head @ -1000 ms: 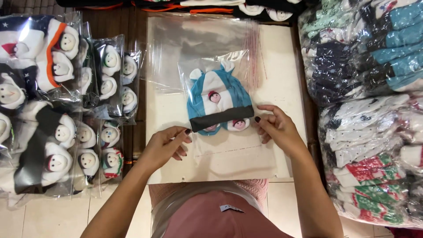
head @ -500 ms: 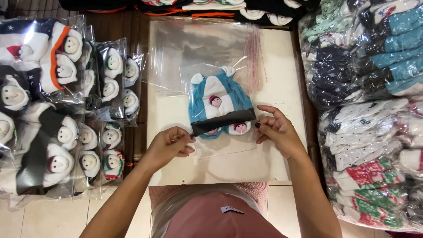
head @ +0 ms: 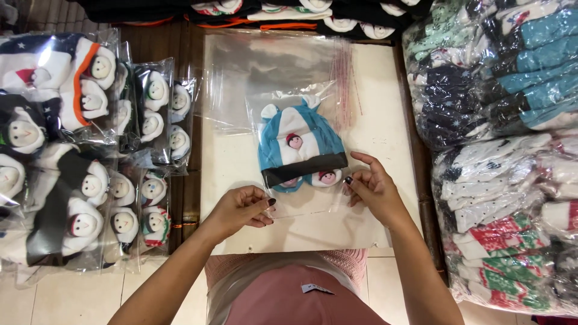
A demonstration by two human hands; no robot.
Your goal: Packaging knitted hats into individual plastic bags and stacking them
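Head view, looking straight down: I work at a pale, smooth surface (head: pixel 373 120) in the middle of the frame, with dark wood slats showing along its left edge and light floor tiles at the bottom corners. My pink-clad lap fills the bottom centre.

In the centre lies one knitted hat (head: pixel 299 147), blue and white with a dark band along its lower edge and two small white ears on top. It sits inside a clear plastic bag (head: pixel 301 207), thin and glossy, whose open end points toward me. A larger clear sheet of the same film (head: pixel 265 66) lies flat beneath and above it, reaching to the upper middle of the frame.

My left hand (head: pixel 241 207), lower centre-left, is closed in a pinch on the bag's lower left edge, thumb and fingertips pressed together on the film. My right hand (head: pixel 374 189), lower centre-right, pinches the bag's lower right edge beside the hat's band, the other fingers loosely curled.

On the left, packs of soft penguin-faced hats (head: pixel 78 180) in shiny wrap overlap in a heap; I cannot count them exactly. On the right, bundles of wrapped knitwear (head: pixel 506 162) in teal, navy, white and red-green are stacked tight. Another row of wrapped pieces (head: pixel 289 12) runs along the top edge.
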